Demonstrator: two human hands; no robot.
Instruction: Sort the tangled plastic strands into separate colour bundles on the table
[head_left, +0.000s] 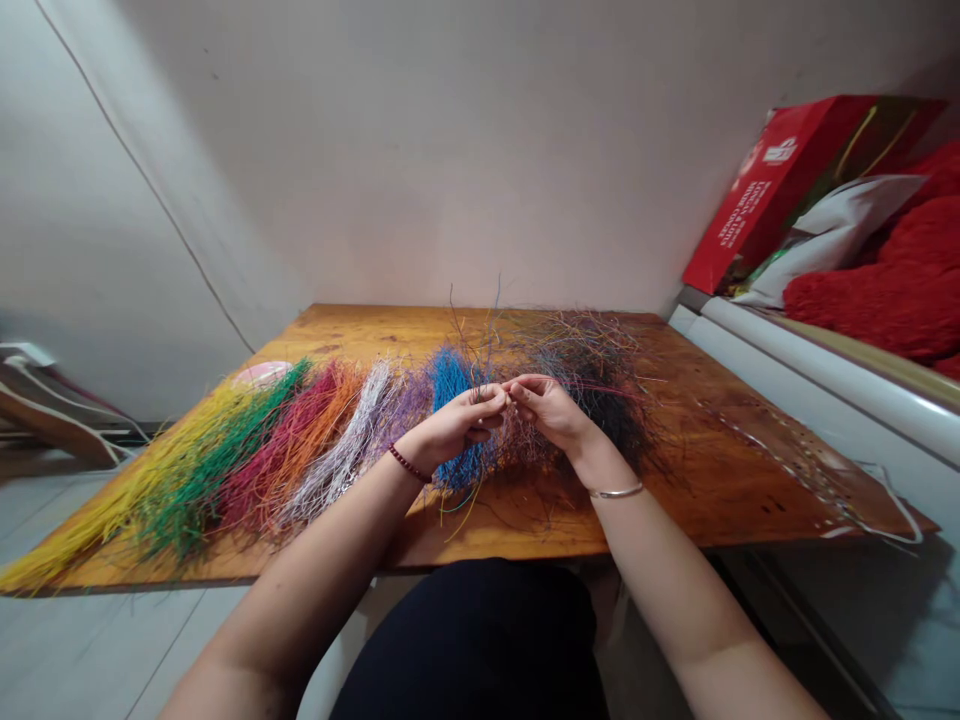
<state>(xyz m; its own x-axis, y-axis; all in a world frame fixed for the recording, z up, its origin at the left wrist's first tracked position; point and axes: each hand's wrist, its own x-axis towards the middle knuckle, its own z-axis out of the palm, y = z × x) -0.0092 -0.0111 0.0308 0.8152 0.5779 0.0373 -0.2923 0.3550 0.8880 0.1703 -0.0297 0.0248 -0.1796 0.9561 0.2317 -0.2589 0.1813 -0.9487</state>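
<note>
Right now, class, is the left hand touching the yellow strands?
Apart. The head view shows the left hand well to the right of the yellow strands, with green strands and white strands between them.

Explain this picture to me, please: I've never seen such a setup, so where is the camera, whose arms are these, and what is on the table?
There is no machine here. One camera, worn on a person's head, looks forward and down at their own bare arms.

On the wooden table lie bundles of thin strands. From the picture's left they run yellow, green, magenta, orange, whitish, purple and blue, with a dark tangled pile further right.

The left hand, with a beaded bracelet above it, pinches thin dark strands that stick upward. The right hand, below a silvery bangle, seems to pinch a reddish strand trailing right. Their fingertips meet; exactly how the strands cross there is too small to tell.
</note>
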